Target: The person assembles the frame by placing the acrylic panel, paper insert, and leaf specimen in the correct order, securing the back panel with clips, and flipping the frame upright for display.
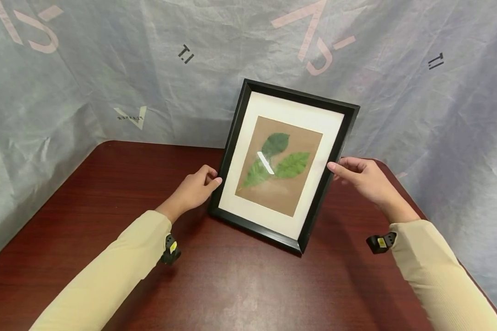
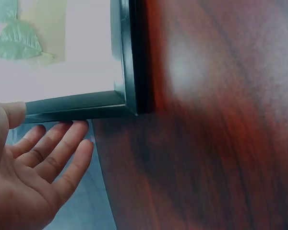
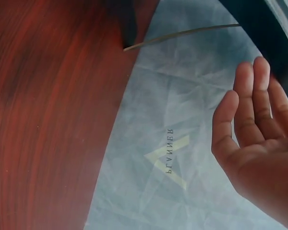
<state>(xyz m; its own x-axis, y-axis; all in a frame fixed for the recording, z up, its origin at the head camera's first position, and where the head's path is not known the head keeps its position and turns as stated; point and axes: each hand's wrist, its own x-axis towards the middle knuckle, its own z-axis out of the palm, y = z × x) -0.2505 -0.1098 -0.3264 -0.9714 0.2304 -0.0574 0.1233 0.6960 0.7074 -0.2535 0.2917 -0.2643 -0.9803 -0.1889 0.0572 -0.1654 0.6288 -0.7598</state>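
A black picture frame (image 1: pixel 257 229) stands on the table, leaning back and tilted sideways. Inside its white mat (image 1: pixel 314 126), green leaves (image 1: pixel 291 166) lie on a brown backing. My left hand (image 1: pixel 193 189) pinches the frame's left side low down, thumb in front, fingers (image 2: pixel 62 143) behind. Higher on the right side, my right hand (image 1: pixel 365 180) holds the edge between its thumb and fingers (image 3: pixel 245 105). Behind the frame, the right wrist view shows a dark leg (image 3: pixel 128 26) and a thin strip (image 3: pixel 182 34) running from it to the frame.
The dark red wooden table (image 1: pixel 248 294) spreads around the frame. Grey printed sheeting (image 1: pixel 157 78) hangs along the back and both sides of the table. Both forearms wear pale sleeves (image 1: pixel 112 271) and a small black wrist camera (image 1: pixel 380 242).
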